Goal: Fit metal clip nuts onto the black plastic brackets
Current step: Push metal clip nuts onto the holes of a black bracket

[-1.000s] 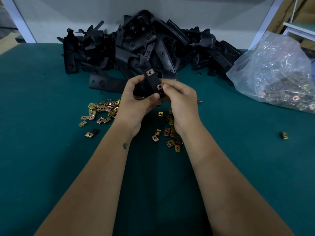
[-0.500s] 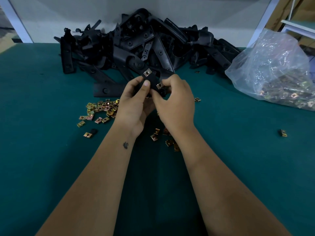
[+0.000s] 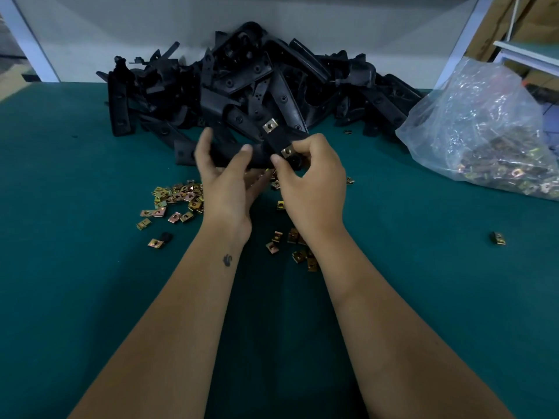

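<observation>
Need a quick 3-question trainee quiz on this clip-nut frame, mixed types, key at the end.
1. True or false: the bracket in the hands already carries two clip nuts.
2. Which hand grips the bracket? A) left hand B) right hand
3. Fill in: the spare nuts at far right sit in a clear plastic ____.

Key: 1 true, one nut at the far end, one by the right thumb. 2 B; the left hand is open beside it. 3 bag.

black bracket [image 3: 276, 140] tilted above the heap, a brass clip nut [image 3: 270, 126] on each end, loose nuts [image 3: 178, 198] below.
</observation>
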Demonstrator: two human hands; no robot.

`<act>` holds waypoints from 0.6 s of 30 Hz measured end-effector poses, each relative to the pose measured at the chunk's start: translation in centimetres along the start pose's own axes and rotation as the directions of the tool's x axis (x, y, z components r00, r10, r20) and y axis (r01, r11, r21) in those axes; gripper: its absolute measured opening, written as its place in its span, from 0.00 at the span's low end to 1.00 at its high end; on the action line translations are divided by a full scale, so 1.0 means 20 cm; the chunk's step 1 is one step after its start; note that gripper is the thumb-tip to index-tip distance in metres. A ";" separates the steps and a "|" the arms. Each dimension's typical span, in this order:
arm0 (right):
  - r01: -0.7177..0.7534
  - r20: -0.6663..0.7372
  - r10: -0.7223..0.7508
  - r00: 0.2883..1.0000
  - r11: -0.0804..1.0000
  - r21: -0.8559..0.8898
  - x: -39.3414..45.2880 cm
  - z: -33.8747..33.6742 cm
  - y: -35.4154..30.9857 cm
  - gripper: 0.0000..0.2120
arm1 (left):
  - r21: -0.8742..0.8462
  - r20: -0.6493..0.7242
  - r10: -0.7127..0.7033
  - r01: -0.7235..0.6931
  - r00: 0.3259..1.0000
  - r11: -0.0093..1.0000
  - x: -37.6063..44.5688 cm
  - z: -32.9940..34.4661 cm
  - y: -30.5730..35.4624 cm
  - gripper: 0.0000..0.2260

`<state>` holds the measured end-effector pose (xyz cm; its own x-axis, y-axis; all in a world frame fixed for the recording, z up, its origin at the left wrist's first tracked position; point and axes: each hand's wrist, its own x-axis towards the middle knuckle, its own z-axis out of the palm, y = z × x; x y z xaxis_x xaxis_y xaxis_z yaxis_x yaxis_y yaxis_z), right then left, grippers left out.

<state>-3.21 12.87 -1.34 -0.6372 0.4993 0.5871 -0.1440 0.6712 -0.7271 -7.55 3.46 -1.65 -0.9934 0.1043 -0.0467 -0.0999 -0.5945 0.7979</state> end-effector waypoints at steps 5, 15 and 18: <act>-0.192 -0.012 0.196 0.981 0.970 0.151 0.03 -0.06 -0.02 0.08 | 0.187 -0.070 0.184 -0.169 0.980 0.968 0.03 -0.05 0.06 0.39; -0.468 0.006 0.562 0.827 0.682 0.563 -0.01 -0.45 0.05 0.12 | 0.216 0.047 0.091 -0.099 0.995 0.971 -0.17 0.29 0.00 0.05; -0.460 0.004 0.638 0.770 0.551 0.696 -0.05 -0.61 0.08 0.05 | 0.184 0.093 0.009 -0.026 0.996 0.983 -0.36 0.51 -0.11 0.07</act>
<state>6.49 20.20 1.22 -0.5853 0.8107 -0.0136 -0.3131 -0.2415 -0.9185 0.35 12.16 2.95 -0.9849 0.1726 0.0168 -0.0618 -0.4402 0.8958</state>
